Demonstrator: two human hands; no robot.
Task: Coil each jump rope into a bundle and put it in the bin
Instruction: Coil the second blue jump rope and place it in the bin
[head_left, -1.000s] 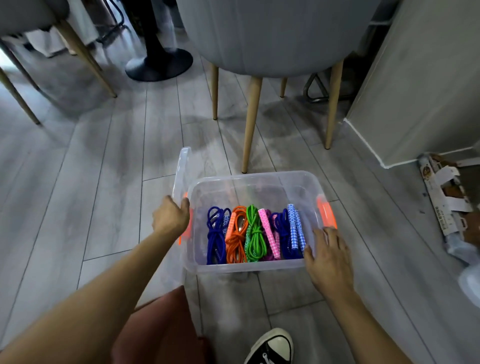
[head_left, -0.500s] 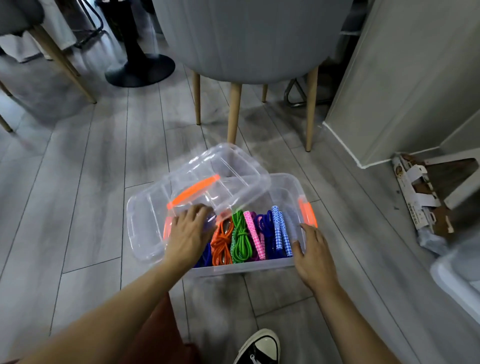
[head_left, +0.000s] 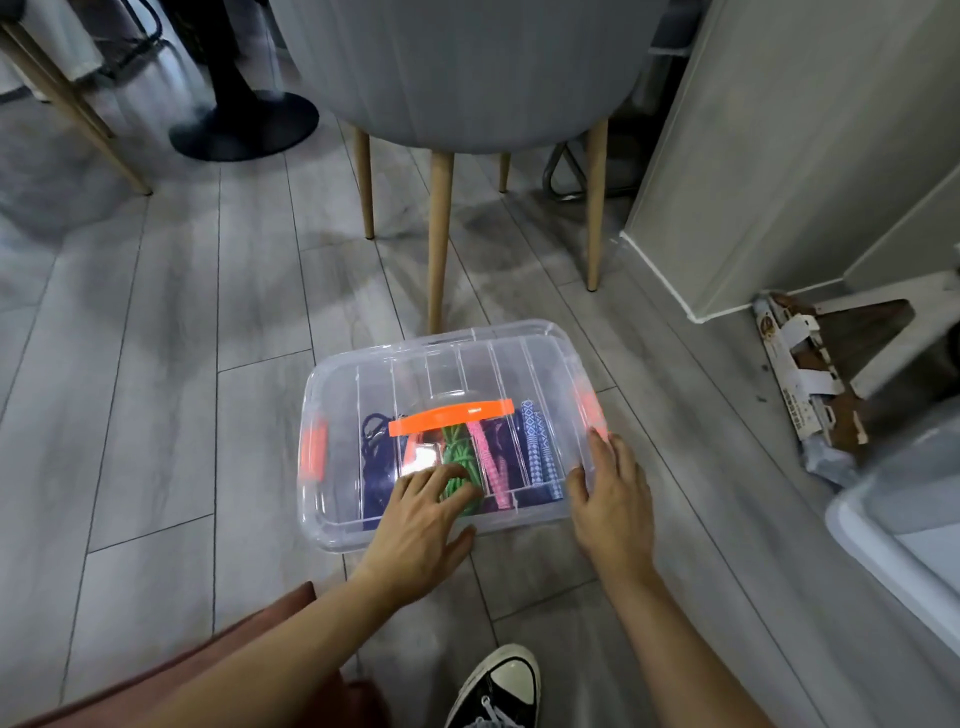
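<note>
A clear plastic bin (head_left: 332, 530) sits on the grey floor with its clear lid (head_left: 467, 364) lying flat on top. An orange handle (head_left: 451, 417) crosses the lid, and orange latches (head_left: 313, 451) sit at both ends. Through the lid I see several coiled jump ropes: dark blue (head_left: 373, 467), green (head_left: 458, 457), pink (head_left: 488, 462) and a blue-patterned one (head_left: 540, 447). My left hand (head_left: 426, 519) rests flat on the lid's near edge, fingers spread. My right hand (head_left: 613, 499) lies flat on the lid's near right corner.
A grey chair with wooden legs (head_left: 439, 234) stands just behind the bin. A black pedestal base (head_left: 244, 124) is at the far left. A grey wall corner (head_left: 691, 306) and cardboard packaging (head_left: 810, 384) lie to the right. A pale tub (head_left: 883, 519) is at the right edge. My sneaker (head_left: 498, 686) is below.
The lid stood beside the bin in my left hand, was swung over it, and now lies flat on top. My left hand has moved onto the lid; my right hand stays at the right corner.
</note>
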